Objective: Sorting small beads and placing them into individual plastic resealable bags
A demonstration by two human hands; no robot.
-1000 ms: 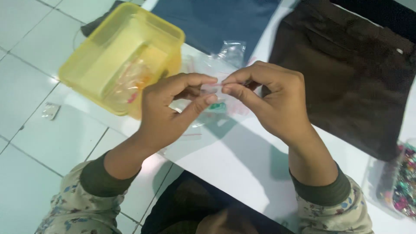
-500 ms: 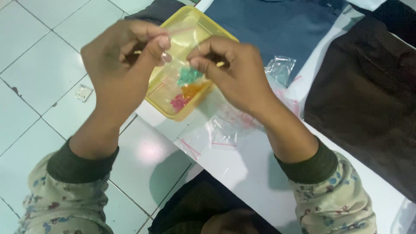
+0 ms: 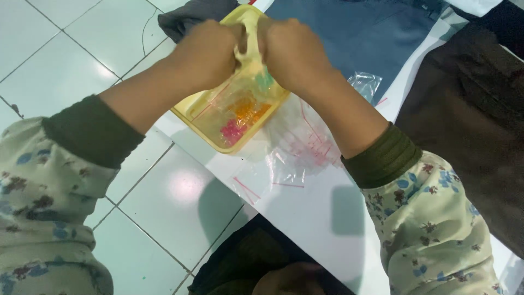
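My left hand (image 3: pixel 204 54) and my right hand (image 3: pixel 295 54) are pressed close together above a yellow plastic tray (image 3: pixel 199 127). Both pinch the top of a small clear bag (image 3: pixel 265 82) with teal bits in it, which hangs over the tray; my fingers hide most of it. Orange beads (image 3: pixel 248 112) and pink beads (image 3: pixel 232 131) lie inside the tray. The tray sits at the corner of a white table (image 3: pixel 311 218).
Several flat clear bags (image 3: pixel 289 147) with red strips lie on the table beside the tray, and one more clear bag (image 3: pixel 364 84) sits farther back. Blue cloth (image 3: pixel 355 33), dark brown cloth (image 3: pixel 469 109) and grey cloth (image 3: pixel 191 13) lie beyond. White floor tiles (image 3: pixel 65 49) are on the left.
Both hands have moved away from me with the small bag, from above the table's near part to above the tray. My view has shifted closer.
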